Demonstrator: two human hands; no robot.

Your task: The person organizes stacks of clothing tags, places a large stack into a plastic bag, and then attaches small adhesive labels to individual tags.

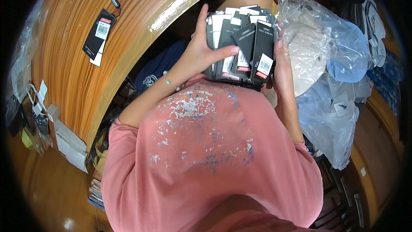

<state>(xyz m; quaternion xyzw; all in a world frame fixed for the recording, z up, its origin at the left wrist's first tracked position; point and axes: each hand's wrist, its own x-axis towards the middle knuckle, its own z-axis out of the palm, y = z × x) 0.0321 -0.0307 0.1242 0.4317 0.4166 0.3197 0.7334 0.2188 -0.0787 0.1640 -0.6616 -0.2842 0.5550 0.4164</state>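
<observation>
Head view, single frame. Both hands are on a thick bundle of black hang tags point(242, 45), held upright against the front of my pink shirt point(206, 154), just in front of the edge of the wooden worktop point(128, 21). I judge the step in hand to be gathering and squaring the bundle: several tags stand askew, corners fanning out at the top and one tilted across the front face. The left hand point(201, 49) wraps the left side of the bundle, palm against its edge, the thumb laid flat across the front of the cards and the other fingers point(202, 15) reaching up behind; closed about as far as the stack's thickness allows. The right hand point(281, 66) presses the right edge, fingers fairly straight and together, more bracing than clenching; its fingertips are partly hidden by the tags, so I cannot tell how far they curl round the back. A beaded bracelet point(171, 81) sits on the left wrist. Just right of the right hand lies a heap of clear plastic bags point(330, 86) with pale caps inside, touching or nearly touching the wrist. One more black tag point(99, 34) with a white label lies alone on the worktop, well apart to the left. Judgement: the next move calls for steady inward pressure from both sides, since the skewed tags could slip out of the front.
</observation>
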